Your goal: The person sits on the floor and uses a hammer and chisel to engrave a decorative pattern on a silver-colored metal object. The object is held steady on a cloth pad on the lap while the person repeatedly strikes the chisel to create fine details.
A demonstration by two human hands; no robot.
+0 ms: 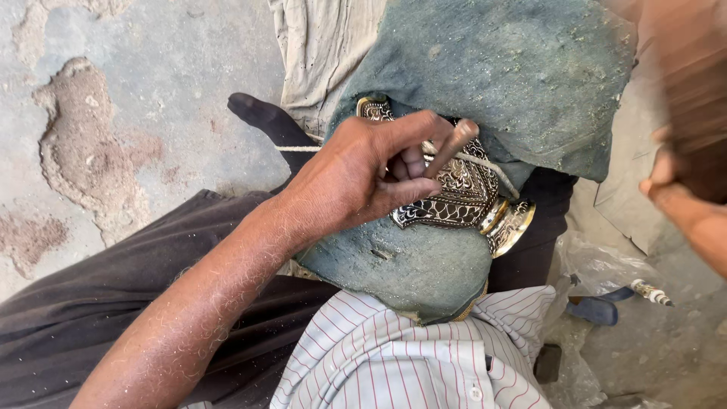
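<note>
The vessel [462, 198] you work on is ornate engraved metal, silver-dark with a brass rim at its right end, lying on a dusty green cloth [522, 83] over your lap. Your left hand [363, 178] pinches a punch [451, 147] between its fingers, tip on the vessel. Your right hand [681, 197] is blurred; I cannot tell its grip. Cracked concrete floor [136, 98] lies at left.

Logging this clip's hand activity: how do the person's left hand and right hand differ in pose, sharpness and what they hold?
The left hand is sharp and rests on the ornate engraved metal piece, pinching a thin rod-like punch tool against it; the right hand is raised at the frame's right edge, apart from the metal piece. The right hand is motion-blurred, so what it grips cannot be told. Both hands are bare.
</note>
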